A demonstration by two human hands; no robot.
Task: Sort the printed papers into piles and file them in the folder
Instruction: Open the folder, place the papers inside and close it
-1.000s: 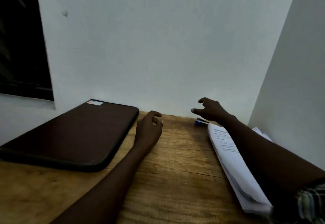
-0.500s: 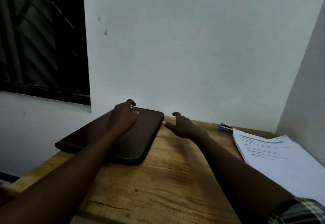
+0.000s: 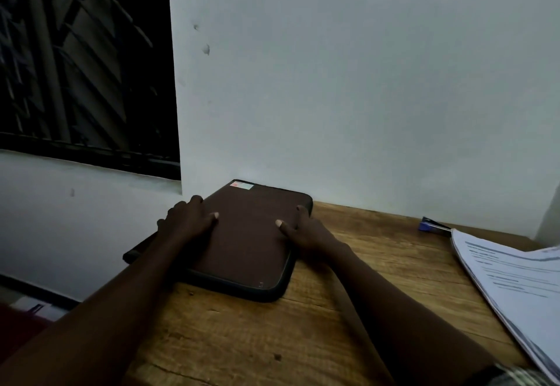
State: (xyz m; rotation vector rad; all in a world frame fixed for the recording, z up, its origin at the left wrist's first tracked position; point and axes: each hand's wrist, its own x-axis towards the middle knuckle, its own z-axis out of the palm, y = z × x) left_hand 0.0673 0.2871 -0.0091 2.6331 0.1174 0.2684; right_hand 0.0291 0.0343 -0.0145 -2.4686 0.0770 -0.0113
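Note:
A dark brown zip folder (image 3: 247, 243) with a small sticker at its far edge lies flat at the back left corner of the wooden table (image 3: 306, 340). My left hand (image 3: 188, 219) holds its left side, thumb lying on the cover and fingers curled over the edge. My right hand (image 3: 306, 231) holds the right side, thumb on top and fingers along the rim. A stack of printed papers (image 3: 515, 279) lies at the table's right edge, untouched.
A small blue stapler (image 3: 430, 224) sits by the back wall, just left of the papers. White walls close the table at the back and right. A dark barred window (image 3: 85, 67) is at the upper left. The table's left edge drops to the floor.
My view has swung left. Both hands left the middle of the table and the stapler area and came onto the folder, one at each side.

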